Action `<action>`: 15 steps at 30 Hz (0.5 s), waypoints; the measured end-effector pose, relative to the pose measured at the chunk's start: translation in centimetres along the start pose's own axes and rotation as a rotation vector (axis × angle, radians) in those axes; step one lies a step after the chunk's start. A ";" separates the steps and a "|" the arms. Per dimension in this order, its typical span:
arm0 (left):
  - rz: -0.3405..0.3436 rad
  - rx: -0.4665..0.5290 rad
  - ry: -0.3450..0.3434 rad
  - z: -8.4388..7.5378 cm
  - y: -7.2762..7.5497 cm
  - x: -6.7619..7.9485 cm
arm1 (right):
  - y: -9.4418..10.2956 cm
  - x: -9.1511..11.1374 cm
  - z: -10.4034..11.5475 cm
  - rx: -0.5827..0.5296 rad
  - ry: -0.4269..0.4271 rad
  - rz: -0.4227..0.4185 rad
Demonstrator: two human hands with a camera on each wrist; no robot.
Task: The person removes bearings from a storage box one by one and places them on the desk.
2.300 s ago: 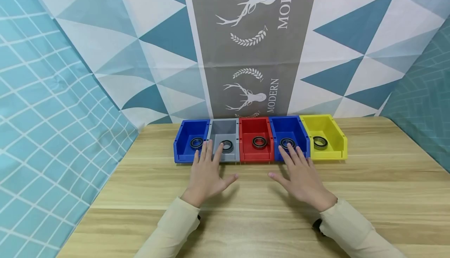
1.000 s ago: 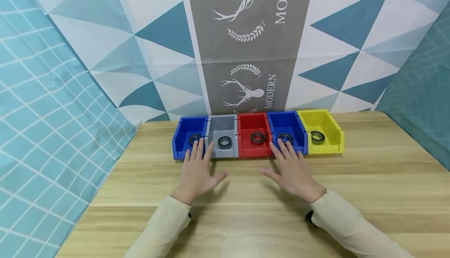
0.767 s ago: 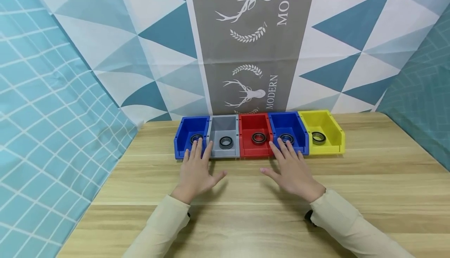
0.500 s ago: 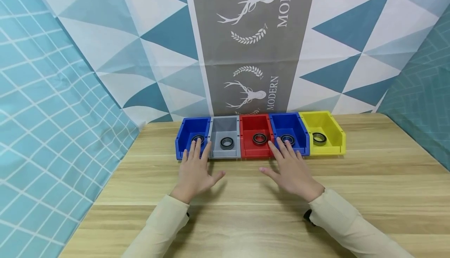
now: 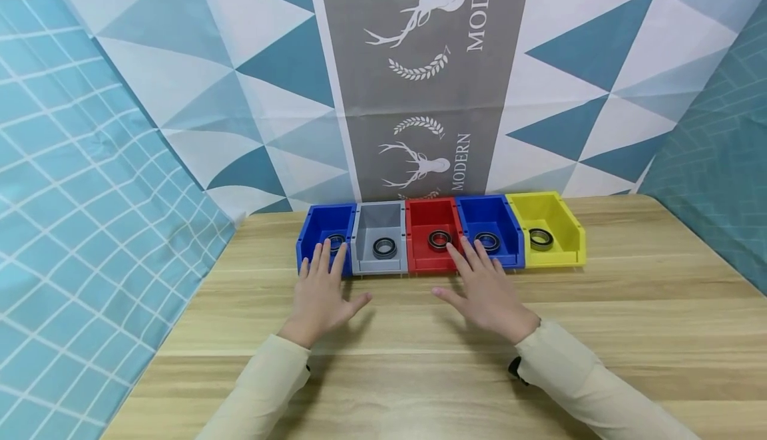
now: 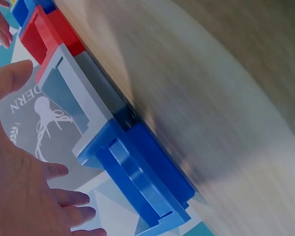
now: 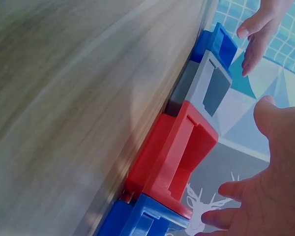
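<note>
Five-finger spread, my left hand [image 5: 320,301] hovers in front of the left blue bin [image 5: 311,237], its fingertips partly covering the ball bearing [image 5: 336,236] there. My right hand [image 5: 490,299] is likewise spread, before the red bin [image 5: 427,263] and the right blue bin [image 5: 506,227]. Neither hand holds anything. Black-sealed ball bearings lie flat in the bins: one bearing [image 5: 375,249] in the grey bin [image 5: 380,214], one bearing [image 5: 431,240] in the red, another bearing [image 5: 495,243] in the right blue. Both wrist views show palms and fingers apart from the bins.
A yellow bin [image 5: 554,217] with a ball bearing [image 5: 541,247] ends the row at the right. The bins stand side by side at the back of the wooden table [image 5: 407,373], against a patterned wall covering [image 5: 419,94]. Blue gridded cloth [image 5: 72,214] hangs at the left.
Both hands have drifted left, staying spread and holding nothing. The right fingertips have moved from the right blue bin toward the red one. The bearings stay in their bins.
</note>
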State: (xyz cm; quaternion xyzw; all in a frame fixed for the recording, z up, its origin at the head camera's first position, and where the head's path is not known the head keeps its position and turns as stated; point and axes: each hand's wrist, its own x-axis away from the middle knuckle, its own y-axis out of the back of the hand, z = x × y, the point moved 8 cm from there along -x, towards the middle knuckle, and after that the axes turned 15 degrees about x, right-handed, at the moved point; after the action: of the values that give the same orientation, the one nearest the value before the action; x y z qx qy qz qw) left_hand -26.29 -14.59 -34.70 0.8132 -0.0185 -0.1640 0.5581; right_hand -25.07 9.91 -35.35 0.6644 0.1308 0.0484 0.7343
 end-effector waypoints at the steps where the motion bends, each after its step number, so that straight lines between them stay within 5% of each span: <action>1: 0.000 -0.003 0.002 0.1 0.1 0.1 | 0.0 -0.1 0.1 -0.002 0.003 0.000; 15: 0.025 -0.016 0.031 1.1 0.8 -0.4 | 0.3 -1.2 2.1 -0.008 0.026 0.036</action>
State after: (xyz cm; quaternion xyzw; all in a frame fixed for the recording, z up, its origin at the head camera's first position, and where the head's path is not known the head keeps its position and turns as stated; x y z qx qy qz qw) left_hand -26.85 -15.80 -34.27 0.8109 -0.0188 -0.1447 0.5667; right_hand -25.69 7.64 -34.70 0.6630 0.1280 0.0709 0.7342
